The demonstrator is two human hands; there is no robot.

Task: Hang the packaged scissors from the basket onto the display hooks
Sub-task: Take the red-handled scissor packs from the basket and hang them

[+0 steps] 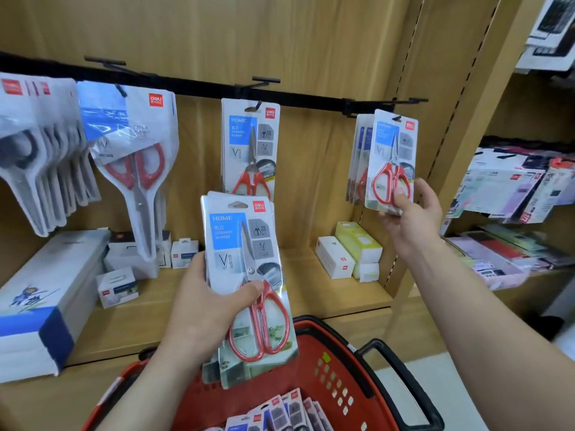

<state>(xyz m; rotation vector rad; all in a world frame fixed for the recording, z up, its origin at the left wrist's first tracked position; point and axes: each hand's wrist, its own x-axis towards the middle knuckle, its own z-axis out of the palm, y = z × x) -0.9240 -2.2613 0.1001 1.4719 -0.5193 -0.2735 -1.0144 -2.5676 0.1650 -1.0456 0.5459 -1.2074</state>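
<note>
**A:** Where are the scissors right now?

**B:** The left grip [205, 309] holds a stack of packaged scissors [245, 275] upright above the red basket [336, 362]. The thumb lies across the front pack and the fingers are hidden behind it. I cannot count the stack, since only offset edges show at its bottom.

**A:** And the other hand?

**B:** The right grip [410, 219] pinches the lower end of a single pack [391, 163], thumb on the front by the red handles. The top of that pack is at the right hook [396, 118] on the black rail [199, 87]. The hook's tip seems to meet the hang hole, but it is too blurred to say whether the pack is threaded on. Just behind it are hung packs [357, 163], mostly covered.

**A:** What about the rest of the rail?

**B:** A matching pack [250, 147] hangs from the middle hook, its bottom hidden by the held stack. Farther left hang larger red-handled scissors [137, 157], then dark-handled ones [37, 157], which the frame edge cuts off.

**A:** And the basket?

**B:** It is cut off at the bottom edge. More packs [280, 412] lie inside with only their tops in view, and the black handle [401, 381] is on its right side. White boxes [334, 258] stand on the wooden shelf [305, 275] — their print is too small to read.
</note>
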